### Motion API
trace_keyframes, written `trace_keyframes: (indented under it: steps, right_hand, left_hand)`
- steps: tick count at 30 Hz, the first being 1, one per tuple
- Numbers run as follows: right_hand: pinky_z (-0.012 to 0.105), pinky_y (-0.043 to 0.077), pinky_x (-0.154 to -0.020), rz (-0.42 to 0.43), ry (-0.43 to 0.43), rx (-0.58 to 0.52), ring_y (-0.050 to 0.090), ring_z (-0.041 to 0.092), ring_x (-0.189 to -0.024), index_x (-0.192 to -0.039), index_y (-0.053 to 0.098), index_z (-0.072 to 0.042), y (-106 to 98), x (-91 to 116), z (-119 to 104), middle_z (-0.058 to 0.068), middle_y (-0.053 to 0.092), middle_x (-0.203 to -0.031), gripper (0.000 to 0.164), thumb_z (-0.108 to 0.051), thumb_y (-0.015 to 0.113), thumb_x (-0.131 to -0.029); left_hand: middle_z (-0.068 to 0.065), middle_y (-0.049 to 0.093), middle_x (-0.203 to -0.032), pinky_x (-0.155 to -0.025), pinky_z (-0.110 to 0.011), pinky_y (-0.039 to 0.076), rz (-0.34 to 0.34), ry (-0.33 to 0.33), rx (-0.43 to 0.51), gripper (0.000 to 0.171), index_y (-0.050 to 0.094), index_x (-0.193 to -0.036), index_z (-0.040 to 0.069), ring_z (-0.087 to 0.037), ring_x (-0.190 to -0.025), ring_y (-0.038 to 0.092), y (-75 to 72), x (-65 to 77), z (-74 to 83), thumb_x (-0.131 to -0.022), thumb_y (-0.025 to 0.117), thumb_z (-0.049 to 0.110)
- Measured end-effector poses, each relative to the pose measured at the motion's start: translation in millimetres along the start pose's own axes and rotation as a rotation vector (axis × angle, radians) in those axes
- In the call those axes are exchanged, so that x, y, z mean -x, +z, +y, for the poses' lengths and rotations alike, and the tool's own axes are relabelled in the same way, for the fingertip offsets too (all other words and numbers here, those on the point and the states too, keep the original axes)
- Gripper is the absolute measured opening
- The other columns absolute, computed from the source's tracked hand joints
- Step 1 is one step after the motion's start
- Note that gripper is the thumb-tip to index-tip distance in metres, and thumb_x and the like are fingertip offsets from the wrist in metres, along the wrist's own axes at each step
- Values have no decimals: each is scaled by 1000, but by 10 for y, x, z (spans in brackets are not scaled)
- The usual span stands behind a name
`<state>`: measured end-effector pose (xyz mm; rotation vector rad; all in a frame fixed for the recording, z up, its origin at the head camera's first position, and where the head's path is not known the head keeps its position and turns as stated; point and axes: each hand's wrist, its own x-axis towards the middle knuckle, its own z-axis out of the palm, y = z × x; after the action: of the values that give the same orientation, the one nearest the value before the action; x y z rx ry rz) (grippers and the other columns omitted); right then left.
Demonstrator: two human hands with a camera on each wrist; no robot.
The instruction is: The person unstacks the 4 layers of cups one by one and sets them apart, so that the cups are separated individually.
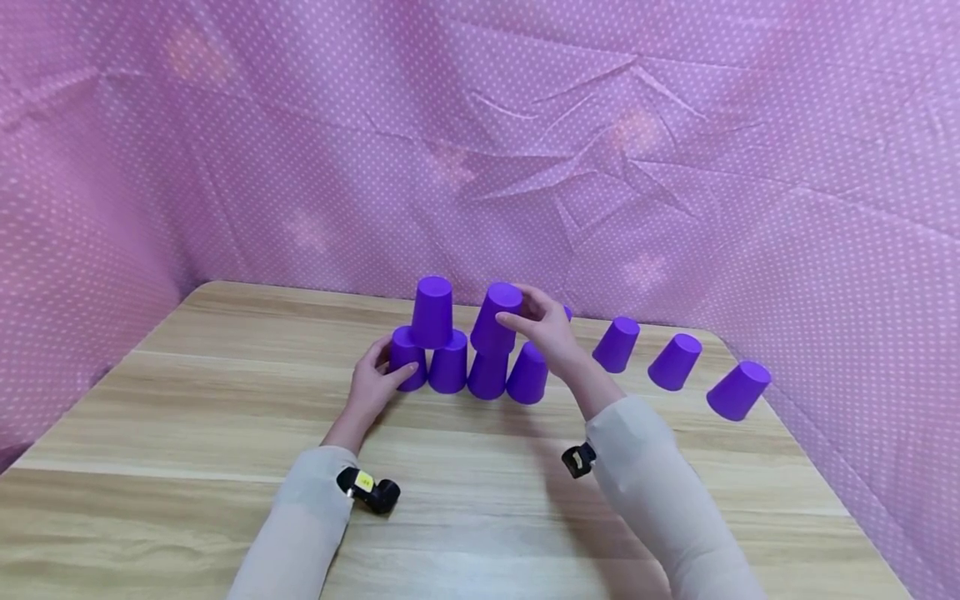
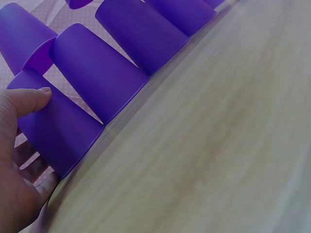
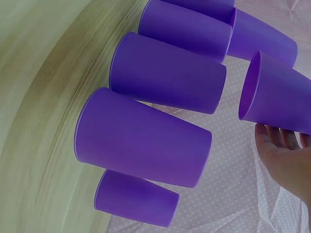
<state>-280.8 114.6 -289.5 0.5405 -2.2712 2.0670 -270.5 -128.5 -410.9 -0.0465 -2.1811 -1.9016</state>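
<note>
Several purple cups stand upside down in a touching row on the table. My left hand [image 1: 372,383] grips the leftmost cup [image 1: 407,360], thumb [image 2: 36,99] on its front and the other fingers round the far side. Another upturned cup [image 1: 432,312] rests across the tops of the two leftmost ones. My right hand [image 1: 547,329] holds an upturned cup [image 1: 495,318] by its right side, above the row's third cup [image 1: 487,375] and the rightmost cup [image 1: 528,375]. The right wrist view shows a gap between this held cup [image 3: 279,94] and the row.
To the right, three upturned purple cups stand apart: a nearer-left one [image 1: 617,345], a middle one [image 1: 675,362] and a far-right one [image 1: 738,390]. One more cup [image 1: 567,313] is mostly hidden behind my right hand. Pink dotted cloth [image 1: 337,167] hangs behind the wooden table [image 1: 225,400].
</note>
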Motion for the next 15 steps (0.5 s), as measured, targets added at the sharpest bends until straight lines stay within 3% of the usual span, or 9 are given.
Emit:
trace_keyframes:
  steps: [7,15]
  right_hand:
    - [31,42,-84,-39,-49,-20,53,17,-89,-115,49,1,-7,112,-47,3,58,-97,42,-1,62,-75]
    - [29,43,-80,-58,-45,-29,53,14,-86,-116,46,5,-30,284,-92,-1,58,-94,43,5,60,-75]
  left_hand:
    - [-21,41,-123,-94,-35,33,2,10,8,61,37,-128,1,-29,-113,38,-1,0,18,-75,66,8]
    - [-22,41,-123,-94,-35,33,-5,17,15,61,37,-127,0,-29,-112,38,0,7,32,-75,66,7]
